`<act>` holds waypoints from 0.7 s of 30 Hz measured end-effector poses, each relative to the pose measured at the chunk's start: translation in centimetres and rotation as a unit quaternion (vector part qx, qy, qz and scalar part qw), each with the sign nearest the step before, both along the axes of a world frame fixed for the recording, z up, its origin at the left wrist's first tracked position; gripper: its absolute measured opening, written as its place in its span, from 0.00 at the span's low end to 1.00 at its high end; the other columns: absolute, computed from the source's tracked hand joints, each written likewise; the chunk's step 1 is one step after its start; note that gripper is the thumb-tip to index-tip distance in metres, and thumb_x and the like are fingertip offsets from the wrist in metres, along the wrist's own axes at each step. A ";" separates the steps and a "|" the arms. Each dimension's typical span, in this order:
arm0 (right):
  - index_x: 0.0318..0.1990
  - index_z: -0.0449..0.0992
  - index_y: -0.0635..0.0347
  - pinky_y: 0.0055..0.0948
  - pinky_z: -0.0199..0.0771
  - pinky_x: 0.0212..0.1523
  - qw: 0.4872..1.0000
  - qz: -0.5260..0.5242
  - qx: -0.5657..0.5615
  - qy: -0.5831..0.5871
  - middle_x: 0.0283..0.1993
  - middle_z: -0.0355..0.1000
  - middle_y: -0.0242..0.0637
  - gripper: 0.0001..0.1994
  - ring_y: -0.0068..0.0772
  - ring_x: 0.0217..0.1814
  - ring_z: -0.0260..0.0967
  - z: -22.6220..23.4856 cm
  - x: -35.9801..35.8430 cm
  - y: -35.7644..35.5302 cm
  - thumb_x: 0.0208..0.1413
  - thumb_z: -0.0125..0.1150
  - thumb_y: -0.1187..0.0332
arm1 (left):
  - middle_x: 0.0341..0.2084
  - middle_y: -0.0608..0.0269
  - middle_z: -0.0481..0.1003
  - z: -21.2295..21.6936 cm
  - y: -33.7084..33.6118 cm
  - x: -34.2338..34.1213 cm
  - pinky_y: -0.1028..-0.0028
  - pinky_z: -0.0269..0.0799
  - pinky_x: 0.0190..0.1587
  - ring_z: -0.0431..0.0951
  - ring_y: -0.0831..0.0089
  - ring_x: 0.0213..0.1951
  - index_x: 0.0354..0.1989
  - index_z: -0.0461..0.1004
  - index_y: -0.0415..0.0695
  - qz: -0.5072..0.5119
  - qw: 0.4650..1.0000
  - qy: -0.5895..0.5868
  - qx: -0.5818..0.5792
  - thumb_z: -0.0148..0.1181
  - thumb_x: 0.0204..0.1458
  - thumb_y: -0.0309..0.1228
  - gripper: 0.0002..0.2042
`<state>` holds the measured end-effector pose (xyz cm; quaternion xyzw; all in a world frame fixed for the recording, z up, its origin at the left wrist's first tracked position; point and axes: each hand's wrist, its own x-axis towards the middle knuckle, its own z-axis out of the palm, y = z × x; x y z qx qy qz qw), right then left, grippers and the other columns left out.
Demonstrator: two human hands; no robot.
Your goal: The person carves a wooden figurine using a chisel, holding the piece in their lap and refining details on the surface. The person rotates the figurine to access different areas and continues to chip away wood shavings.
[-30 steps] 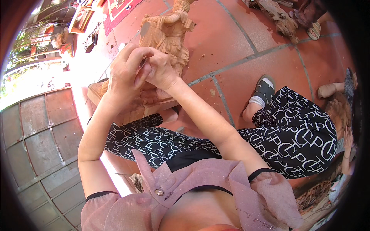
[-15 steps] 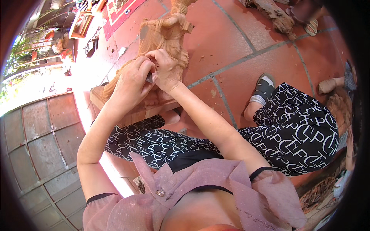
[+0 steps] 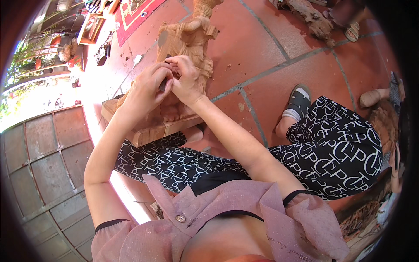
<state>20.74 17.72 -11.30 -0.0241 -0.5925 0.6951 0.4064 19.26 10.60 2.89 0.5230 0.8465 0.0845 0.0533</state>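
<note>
A carved wooden figure (image 3: 185, 39) in light tan wood stands tilted in front of me on a thick wooden base (image 3: 150, 132). Both hands are together over its lower part, hiding much of the carving there. My left hand (image 3: 146, 87) is closed, with a small dark grey piece (image 3: 163, 84) showing under its curled fingers. Against it is my right hand (image 3: 187, 81), its fingers bent and pinched beside the left fingertips. A dark tip also shows above the right fingers. What the right fingers grip is mostly hidden.
Red floor tiles (image 3: 244, 43) with grey joints surround the figure. A rough piece of wood (image 3: 307, 19) lies at the far right. Left of me stands a metal panel (image 3: 48, 148). A red mat (image 3: 133, 17) lies at the far left, and my sandaled foot (image 3: 299, 102) is to the right.
Both hands have shifted slightly, and the left has turned a little around the dark piece. More of the base's near corner shows now. The figure stays in place.
</note>
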 end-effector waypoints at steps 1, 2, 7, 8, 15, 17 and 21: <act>0.42 0.71 0.62 0.28 0.74 0.36 1.000 0.000 0.004 -0.011 0.41 0.67 0.40 0.16 0.35 0.37 0.71 0.0 -0.1 0.2 0.41 0.62 0.79 | 0.37 0.53 0.71 -0.1 0.0 -0.3 0.66 0.70 0.42 0.73 0.56 0.41 0.33 0.68 0.37 -0.003 1.000 0.000 0.003 0.57 0.47 0.20 0.06; 0.42 0.71 0.62 0.29 0.73 0.37 1.000 -0.002 0.008 -0.023 0.41 0.68 0.41 0.16 0.36 0.38 0.71 0.2 -0.1 0.6 0.42 0.61 0.79 | 0.37 0.53 0.71 -0.2 0.1 -0.4 0.66 0.70 0.42 0.73 0.56 0.41 0.33 0.68 0.37 -0.009 1.000 0.000 0.004 0.57 0.47 0.20 0.06; 0.41 0.70 0.60 0.33 0.72 0.35 0.999 -0.043 0.021 -0.005 0.40 0.67 0.43 0.15 0.44 0.37 0.69 -0.3 0.2 -0.6 0.41 0.62 0.77 | 0.37 0.54 0.71 0.1 0.0 0.5 0.66 0.69 0.42 0.73 0.57 0.40 0.32 0.67 0.36 0.009 1.000 -0.012 -0.023 0.56 0.48 0.19 0.05; 0.41 0.70 0.60 0.33 0.72 0.35 0.998 -0.042 0.037 -0.004 0.40 0.67 0.43 0.16 0.45 0.37 0.69 -0.3 0.4 -0.8 0.42 0.61 0.77 | 0.37 0.54 0.71 0.4 0.0 0.8 0.66 0.69 0.42 0.73 0.57 0.40 0.32 0.67 0.36 0.021 0.999 -0.015 -0.035 0.56 0.48 0.19 0.05; 0.44 0.69 0.59 0.34 0.72 0.37 0.998 0.026 -0.061 -0.013 0.43 0.66 0.45 0.17 0.46 0.39 0.70 0.0 -0.6 0.3 0.43 0.60 0.77 | 0.35 0.54 0.71 -0.4 0.9 -0.5 0.65 0.69 0.41 0.73 0.56 0.38 0.32 0.67 0.36 -0.009 1.000 0.014 -0.006 0.56 0.47 0.20 0.05; 0.45 0.69 0.60 0.33 0.73 0.40 0.999 0.011 -0.027 -0.015 0.45 0.67 0.44 0.17 0.45 0.40 0.71 0.0 -0.2 0.1 0.45 0.56 0.79 | 0.35 0.54 0.70 -0.9 0.7 -0.7 0.64 0.69 0.40 0.73 0.55 0.38 0.32 0.67 0.37 -0.019 1.000 0.019 -0.008 0.55 0.47 0.19 0.05; 0.45 0.69 0.60 0.35 0.71 0.45 1.000 0.004 0.021 -0.012 0.46 0.68 0.46 0.17 0.47 0.46 0.69 -0.6 0.3 -0.4 0.44 0.55 0.79 | 0.35 0.53 0.70 -0.7 0.3 0.6 0.63 0.69 0.39 0.72 0.54 0.38 0.31 0.66 0.37 0.028 0.998 0.002 -0.052 0.55 0.46 0.19 0.06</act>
